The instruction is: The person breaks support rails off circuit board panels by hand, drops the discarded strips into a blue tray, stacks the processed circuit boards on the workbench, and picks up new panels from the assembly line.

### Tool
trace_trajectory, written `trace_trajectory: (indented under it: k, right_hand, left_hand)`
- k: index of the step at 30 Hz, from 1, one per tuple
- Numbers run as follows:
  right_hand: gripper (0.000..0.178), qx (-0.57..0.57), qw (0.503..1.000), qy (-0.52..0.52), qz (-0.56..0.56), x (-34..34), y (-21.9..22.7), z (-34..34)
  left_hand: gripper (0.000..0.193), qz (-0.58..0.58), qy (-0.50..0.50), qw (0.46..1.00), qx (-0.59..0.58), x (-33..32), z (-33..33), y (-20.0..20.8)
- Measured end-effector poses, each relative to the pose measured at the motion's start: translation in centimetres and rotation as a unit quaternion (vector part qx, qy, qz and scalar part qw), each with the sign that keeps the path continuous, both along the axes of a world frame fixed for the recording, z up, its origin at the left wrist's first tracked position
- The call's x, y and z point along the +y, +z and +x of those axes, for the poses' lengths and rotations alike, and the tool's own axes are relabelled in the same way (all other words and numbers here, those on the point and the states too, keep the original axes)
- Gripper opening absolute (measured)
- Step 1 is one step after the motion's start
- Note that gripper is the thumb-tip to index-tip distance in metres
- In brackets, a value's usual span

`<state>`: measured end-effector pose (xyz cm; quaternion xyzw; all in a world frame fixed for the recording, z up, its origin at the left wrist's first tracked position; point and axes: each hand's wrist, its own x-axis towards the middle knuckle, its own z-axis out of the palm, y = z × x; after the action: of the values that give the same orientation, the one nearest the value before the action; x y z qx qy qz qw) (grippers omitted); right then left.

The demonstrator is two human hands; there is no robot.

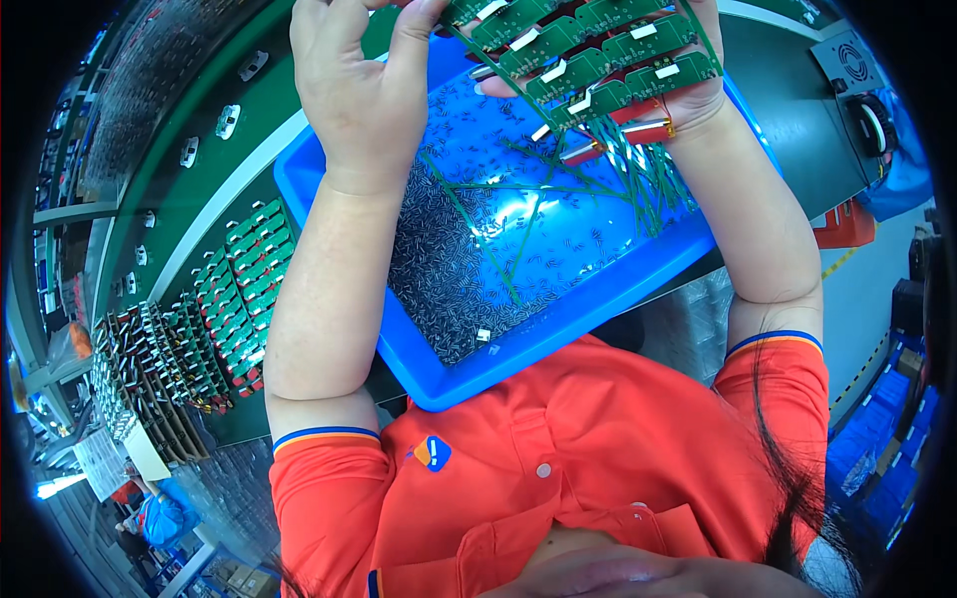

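Note:
My right hand is closed on a panel of green circuit boards joined in rows, with white connectors on them. Its fingertips show beneath the panel's left side. Small red-sleeved cylinders on wires hang at the panel's near edge. Beside the panel's far left corner, my left hand is raised with thumb and fingers bent together. The frame's upper edge cuts off those fingertips, so what they grip is hidden. Below both hands is a blue plastic bin holding many small dark pieces and thin green strips.
Stacked panels of green boards stand on the left of the bench, with more rows beyond. A green conveyor belt carries small white parts. At right are a grey box with a fan grille and a red-orange container.

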<state>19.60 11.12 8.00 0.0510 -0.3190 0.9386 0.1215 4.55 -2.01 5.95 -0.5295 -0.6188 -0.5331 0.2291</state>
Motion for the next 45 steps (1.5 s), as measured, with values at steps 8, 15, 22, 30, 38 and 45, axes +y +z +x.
trace_trajectory:
  k: [8, 15, 22, 30, 38, 45]
  right_hand:
    - [0.087, -0.017, 0.997, -0.041, 0.057, 0.3, -0.5, 0.1]
    - [0.086, 0.012, 0.992, 0.052, -0.112, 0.8, -0.5, 0.1]
    - [0.086, 0.022, 0.998, 0.037, -0.044, 1.0, -0.9, 0.2]
    - [0.088, 0.001, 0.996, 0.034, -0.077, 0.7, -0.6, 0.2]
    - [0.085, 0.024, 0.999, 0.038, 0.013, 0.7, -1.2, 0.1]
    - [0.086, 0.001, 0.997, -0.012, 0.081, 0.2, -0.6, 0.0]
  left_hand:
    - [0.008, 0.013, -0.024, 0.999, -0.029, 0.2, -0.3, -0.4]
    - [0.009, 0.027, -0.015, 0.999, -0.043, 0.3, -0.1, -0.3]
    - [0.008, -0.01, -0.014, 1.0, -0.009, 0.1, 0.0, 0.0]
    - [0.008, 0.015, -0.025, 0.999, -0.045, 0.2, -0.6, -0.3]
    - [0.011, 0.176, -0.336, 0.846, -0.374, 0.4, -0.5, -0.3]
    - [0.009, 0.042, 0.023, 0.997, 0.054, 0.3, -3.3, -1.6]
